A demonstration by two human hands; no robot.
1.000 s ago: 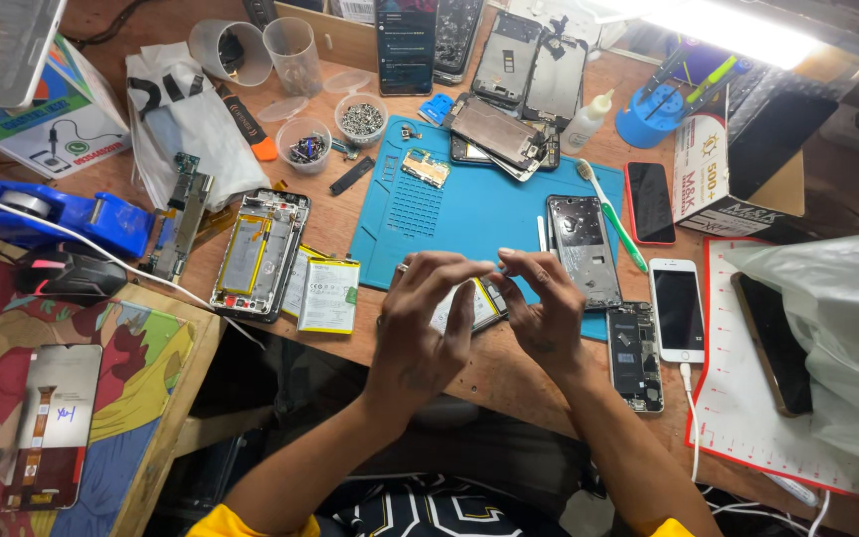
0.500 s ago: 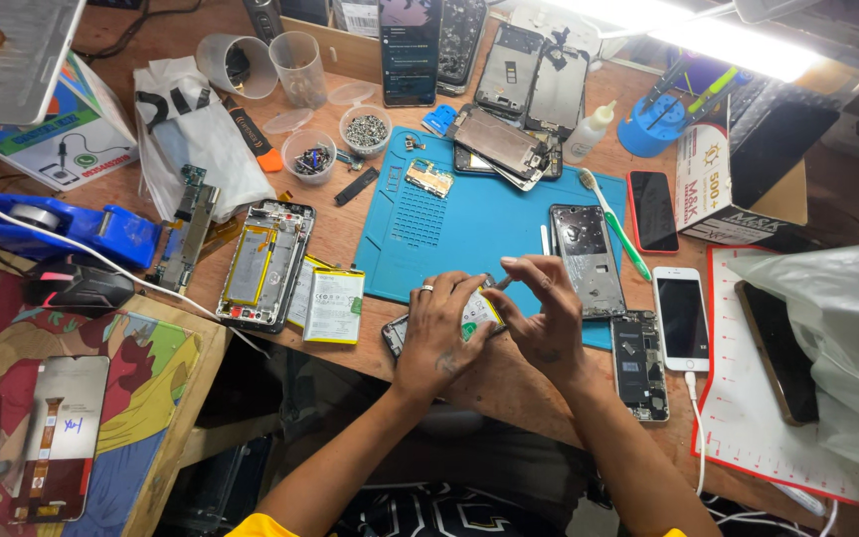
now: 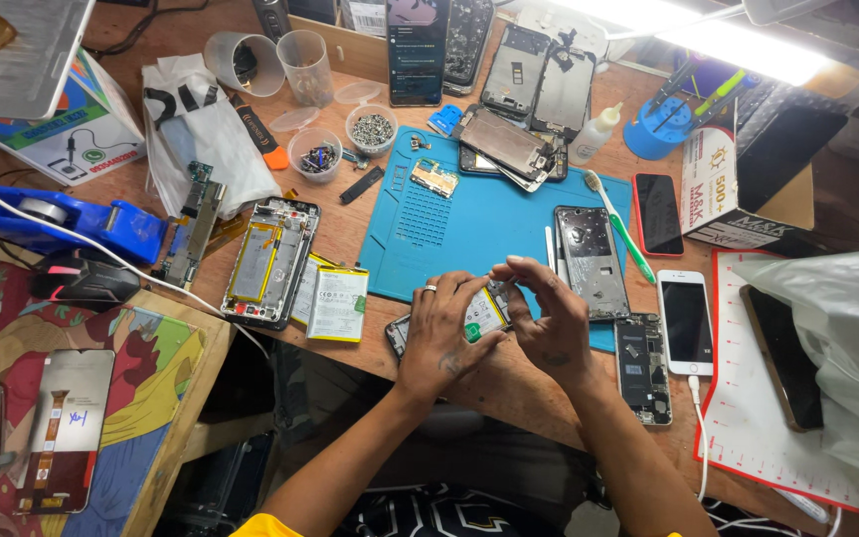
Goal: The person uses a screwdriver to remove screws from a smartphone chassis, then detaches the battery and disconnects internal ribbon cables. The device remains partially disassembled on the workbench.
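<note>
Landmark: blue silicone repair mat point(image 3: 489, 224) on the wooden workbench point(image 3: 370, 239)
Opened phone: a disassembled phone point(image 3: 476, 316) with its yellow-edged battery showing lies at the near edge of the mat, partly off it, under both hands
Left hand: the left hand point(image 3: 444, 338), ring on one finger, rests on the phone's left part, fingers curled down onto it; pressing rather than clamped around it
Right hand: the right hand point(image 3: 549, 323) arches over the phone's right end, thumb and fingertips drawn close together just above it; whether they pinch some small part I cannot tell
Right of the mat's centre: a bare phone frame point(image 3: 589, 261) with a green toothbrush point(image 3: 616, 227) beside it
Right of the mat: a white phone point(image 3: 686, 320) on a cable, a red phone point(image 3: 658, 214), a circuit-side phone back point(image 3: 643, 368)
Left of the mat: a loose battery point(image 3: 338, 303) and an open phone chassis point(image 3: 270, 261); farther left, a blue tape dispenser point(image 3: 72, 221)
Behind the mat: small cups of screws point(image 3: 370, 129), a stack of phone housings point(image 3: 504, 144), a white glue bottle point(image 3: 599, 134)
</note>
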